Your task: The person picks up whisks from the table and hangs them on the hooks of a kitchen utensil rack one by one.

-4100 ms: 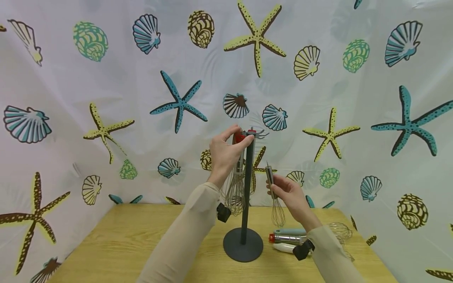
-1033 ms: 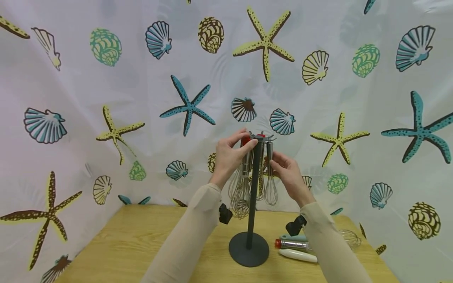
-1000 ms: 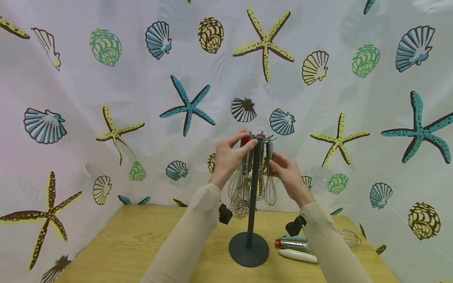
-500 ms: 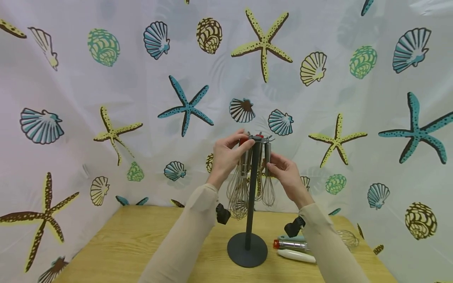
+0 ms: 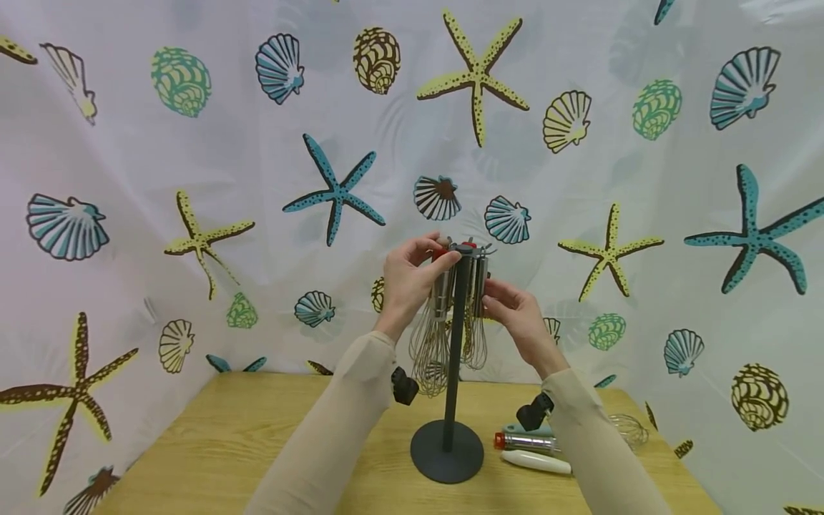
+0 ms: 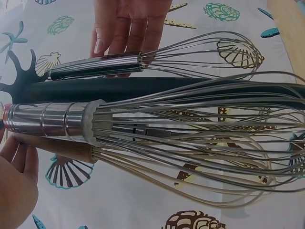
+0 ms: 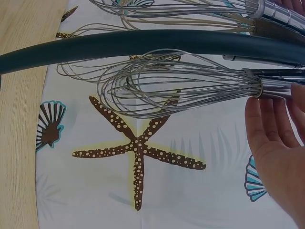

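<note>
A dark whisk stand (image 5: 453,357) stands upright, several whisks hanging from its top hooks. My left hand (image 5: 408,282) grips its top, thumb on the hub and fingers by a red-ended steel whisk (image 6: 57,119). A wooden-handled whisk (image 6: 71,148) hangs close to those fingers. On the other side, my right hand (image 5: 518,315) has its fingertips and thumb right at the handle of a small steel whisk (image 7: 271,88). Those fingers are fairly straight in the right wrist view. The small whisk hangs beside another one, their wires overlapping.
Right of the round base (image 5: 447,452), on the wooden table (image 5: 257,436), lie a steel whisk handle with a red end (image 5: 524,442), a white handle (image 5: 537,462) and a pale blue handle (image 5: 528,429). My right forearm partly covers them. A patterned curtain (image 5: 360,300) surrounds the table.
The small whisk, held apart in my right hand at first, now hangs on the stand. Over the last half second, the whisks on the right have swung left, nearer the pole.
</note>
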Tool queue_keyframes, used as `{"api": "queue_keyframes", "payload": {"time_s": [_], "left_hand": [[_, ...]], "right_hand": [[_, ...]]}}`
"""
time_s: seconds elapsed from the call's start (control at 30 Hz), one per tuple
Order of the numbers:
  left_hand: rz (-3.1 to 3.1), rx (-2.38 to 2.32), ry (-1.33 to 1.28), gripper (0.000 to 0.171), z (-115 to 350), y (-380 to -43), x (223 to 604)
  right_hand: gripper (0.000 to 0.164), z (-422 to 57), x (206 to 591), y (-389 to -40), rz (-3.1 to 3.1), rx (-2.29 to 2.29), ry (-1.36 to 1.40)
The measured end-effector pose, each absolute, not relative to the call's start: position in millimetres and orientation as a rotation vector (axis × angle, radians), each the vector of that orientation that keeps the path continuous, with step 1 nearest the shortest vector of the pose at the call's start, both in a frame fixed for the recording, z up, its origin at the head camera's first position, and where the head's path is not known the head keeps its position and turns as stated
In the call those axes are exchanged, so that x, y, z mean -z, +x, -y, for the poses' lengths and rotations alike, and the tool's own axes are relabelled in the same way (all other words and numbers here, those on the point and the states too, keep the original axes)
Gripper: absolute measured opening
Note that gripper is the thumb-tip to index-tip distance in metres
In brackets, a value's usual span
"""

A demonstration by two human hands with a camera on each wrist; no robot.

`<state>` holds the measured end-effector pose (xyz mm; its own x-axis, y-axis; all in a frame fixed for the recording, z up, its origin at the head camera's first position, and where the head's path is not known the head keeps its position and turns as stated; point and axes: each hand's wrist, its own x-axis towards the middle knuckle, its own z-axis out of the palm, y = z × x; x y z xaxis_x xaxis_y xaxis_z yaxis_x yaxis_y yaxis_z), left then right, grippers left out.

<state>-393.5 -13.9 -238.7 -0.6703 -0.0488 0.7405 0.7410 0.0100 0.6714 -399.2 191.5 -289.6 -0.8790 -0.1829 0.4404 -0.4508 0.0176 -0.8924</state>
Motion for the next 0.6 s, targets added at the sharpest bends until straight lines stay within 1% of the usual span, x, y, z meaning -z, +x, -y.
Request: {"api": "queue_keyframes", "payload": {"time_s": [0.4,0.6], "left_hand": [[1.754,1.717,-0.737,0.028,15.8,-393.1,235.1],[1.754,1.664,-0.677,0.029,10.8,-387.7,232.3]], "right_hand": [[0.043,-190.3,292.5,-397.1,2.068,-2.016,0.672],[0.044,-190.5,297.0,-397.3,2.074,-2.001,0.692]]}}
